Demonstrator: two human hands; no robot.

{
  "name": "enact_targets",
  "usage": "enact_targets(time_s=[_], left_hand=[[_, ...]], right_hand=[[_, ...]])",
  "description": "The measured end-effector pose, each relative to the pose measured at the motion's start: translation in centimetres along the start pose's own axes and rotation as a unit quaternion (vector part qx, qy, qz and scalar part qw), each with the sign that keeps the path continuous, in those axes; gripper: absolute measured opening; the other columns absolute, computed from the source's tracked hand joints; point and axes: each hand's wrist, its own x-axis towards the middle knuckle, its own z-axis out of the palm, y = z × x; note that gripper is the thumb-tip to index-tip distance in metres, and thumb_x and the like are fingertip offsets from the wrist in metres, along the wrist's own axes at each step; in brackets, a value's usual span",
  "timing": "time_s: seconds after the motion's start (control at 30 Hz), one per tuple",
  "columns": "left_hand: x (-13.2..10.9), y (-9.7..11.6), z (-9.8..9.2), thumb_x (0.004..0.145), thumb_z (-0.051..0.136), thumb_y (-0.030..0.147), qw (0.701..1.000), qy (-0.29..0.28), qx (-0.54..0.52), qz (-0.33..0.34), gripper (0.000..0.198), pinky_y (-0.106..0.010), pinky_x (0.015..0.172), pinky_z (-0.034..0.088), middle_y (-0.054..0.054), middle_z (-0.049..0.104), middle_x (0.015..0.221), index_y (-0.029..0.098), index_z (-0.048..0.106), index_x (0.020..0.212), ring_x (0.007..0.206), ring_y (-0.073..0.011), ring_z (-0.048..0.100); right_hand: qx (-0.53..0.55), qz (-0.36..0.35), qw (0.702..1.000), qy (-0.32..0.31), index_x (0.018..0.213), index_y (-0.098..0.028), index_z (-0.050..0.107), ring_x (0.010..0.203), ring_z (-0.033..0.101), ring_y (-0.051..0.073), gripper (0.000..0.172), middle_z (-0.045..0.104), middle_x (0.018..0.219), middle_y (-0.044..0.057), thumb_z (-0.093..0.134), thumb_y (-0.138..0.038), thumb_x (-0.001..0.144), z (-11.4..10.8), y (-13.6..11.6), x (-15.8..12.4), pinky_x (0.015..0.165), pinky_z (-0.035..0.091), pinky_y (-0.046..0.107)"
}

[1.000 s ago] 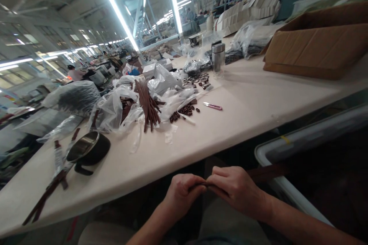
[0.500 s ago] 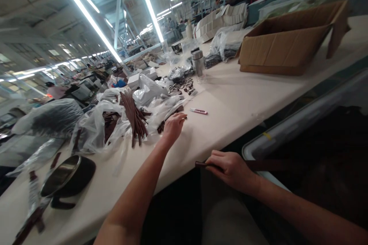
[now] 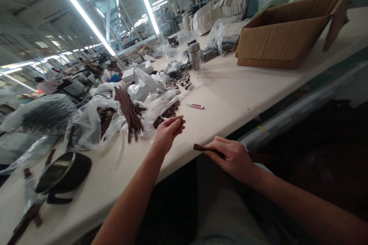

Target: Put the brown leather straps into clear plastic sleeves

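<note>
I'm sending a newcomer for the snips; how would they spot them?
Find the open cardboard box on the pale table. Left of it in view, nearer than the metal-topped bottle, lie the snips. Their reddish handle and pale blades set them apart from the brown pieces nearby.

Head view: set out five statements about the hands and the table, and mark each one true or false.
1. The right hand grips a dark brown strip. True.
2. The left hand is inside the cardboard box. False: the left hand is at the near side of the table, pinching a small dark piece.
3. The thread snips lie on the table. True.
4. The silver-capped bottle lies on its side. False: the silver-capped bottle stands upright.
5. A bundle of brown strips lies to the left of the thread snips in the picture. True.
</note>
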Motion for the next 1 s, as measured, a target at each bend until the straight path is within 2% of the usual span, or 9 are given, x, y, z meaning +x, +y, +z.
enact_targets(time_s=[0.07, 0.13, 0.3, 0.4, 0.57, 0.6, 0.73, 0.9, 1.0], left_hand=[[-4.0, -0.8, 0.4, 0.069, 0.084, 0.039, 0.976, 0.008, -0.195, -0.095, 0.04, -0.018, 0.062, 0.055, -0.007, 0.075, 0.09, 0.015, 0.075, 0.1, 0.065, -0.0094, 0.068], [-7.2, -1.7, 1.3, 0.061, 0.09, 0.033, 0.943, 0.021, -0.294, -0.154, 0.039, -0.014, 0.058, 0.055, -0.005, 0.075, 0.084, 0.015, 0.075, 0.092, 0.06, -0.007, 0.066], [-10.8, -3.2, 3.8, 0.051, 0.096, 0.031, 0.899, 0.071, -0.396, -0.17, 0.044, -0.01, 0.054, 0.055, 0.0, 0.073, 0.074, 0.016, 0.075, 0.087, 0.055, -0.0054, 0.066], [-11.1, -3.3, 3.8, 0.05, 0.096, 0.032, 0.899, 0.07, -0.401, -0.163, 0.044, -0.009, 0.052, 0.053, 0.001, 0.071, 0.071, 0.016, 0.075, 0.085, 0.053, -0.004, 0.063], [-11.6, -2.8, 2.6, 0.052, 0.094, 0.041, 0.902, -0.069, -0.37, -0.213, 0.041, -0.01, 0.045, 0.045, 0.001, 0.065, 0.064, 0.013, 0.071, 0.07, 0.047, -0.002, 0.053], [-11.7, -2.6, 2.5, 0.053, 0.094, 0.042, 0.908, -0.066, -0.359, -0.205, 0.041, -0.01, 0.045, 0.044, 0.001, 0.065, 0.064, 0.013, 0.071, 0.072, 0.047, -0.0021, 0.052], [-12.1, -2.6, 3.1, 0.061, 0.091, 0.033, 0.952, 0.032, -0.292, -0.091, 0.03, -0.012, 0.046, 0.04, 0.003, 0.063, 0.058, 0.016, 0.075, 0.079, 0.046, -0.0028, 0.049], [-12.6, -3.7, 4.0, 0.063, 0.089, 0.031, 0.955, 0.018, -0.278, -0.097, 0.03, -0.017, 0.055, 0.044, -0.001, 0.069, 0.067, 0.017, 0.079, 0.087, 0.054, -0.0061, 0.054], [-13.0, -4.0, 3.5, 0.073, 0.081, 0.034, 0.971, 0.03, -0.225, -0.069, 0.023, -0.021, 0.063, 0.049, -0.003, 0.07, 0.074, 0.02, 0.08, 0.091, 0.063, -0.0102, 0.059]], right_hand=[[0.0, -0.003, 1.0, 0.019, 0.095, -0.019, 0.071, 0.066, 0.061, 0.014, 0.019, 0.064, 0.075, 0.002, 0.054, -0.027, 0.099, -0.3, -0.6, 0.3, 0.061, 0.044, 0.024], [-0.002, -0.012, 0.999, 0.029, 0.095, -0.019, 0.071, 0.066, 0.06, 0.014, 0.018, 0.064, 0.075, 0.002, 0.055, -0.025, 0.099, -0.2, -1.0, 0.3, 0.061, 0.044, 0.023], [-0.025, -0.044, 0.999, 0.005, 0.092, -0.018, 0.07, 0.063, 0.058, 0.012, 0.015, 0.063, 0.075, 0.002, 0.056, -0.02, 0.096, 0.9, -1.5, -0.4, 0.06, 0.042, 0.023], [-0.023, -0.051, 0.998, -0.018, 0.093, -0.017, 0.07, 0.066, 0.059, 0.013, 0.014, 0.063, 0.077, 0.002, 0.057, -0.02, 0.096, 1.1, -1.7, -0.8, 0.062, 0.043, 0.024], [0.089, -0.095, 0.989, -0.076, 0.093, -0.017, 0.069, 0.066, 0.059, 0.013, 0.014, 0.064, 0.076, 0.002, 0.06, -0.026, 0.097, 0.6, -2.0, -0.7, 0.061, 0.044, 0.023], [0.104, -0.09, 0.987, -0.081, 0.093, -0.017, 0.069, 0.066, 0.059, 0.013, 0.013, 0.063, 0.075, 0.002, 0.06, -0.026, 0.097, 0.5, -2.0, -0.7, 0.06, 0.044, 0.022], [0.091, -0.045, 0.993, -0.056, 0.093, -0.018, 0.069, 0.065, 0.058, 0.012, 0.011, 0.062, 0.075, 0.001, 0.06, -0.022, 0.096, 0.6, -1.6, -0.7, 0.06, 0.043, 0.022], [0.015, -0.057, 0.996, -0.059, 0.091, -0.018, 0.068, 0.065, 0.059, 0.014, 0.016, 0.061, 0.075, 0.002, 0.055, -0.024, 0.098, 1.1, -1.2, -1.0, 0.061, 0.043, 0.024], [0.021, -0.023, 0.995, -0.097, 0.097, -0.018, 0.067, 0.073, 0.063, 0.016, 0.015, 0.066, 0.082, 0.004, 0.055, -0.026, 0.097, 1.1, -1.5, -1.0, 0.067, 0.046, 0.026]])
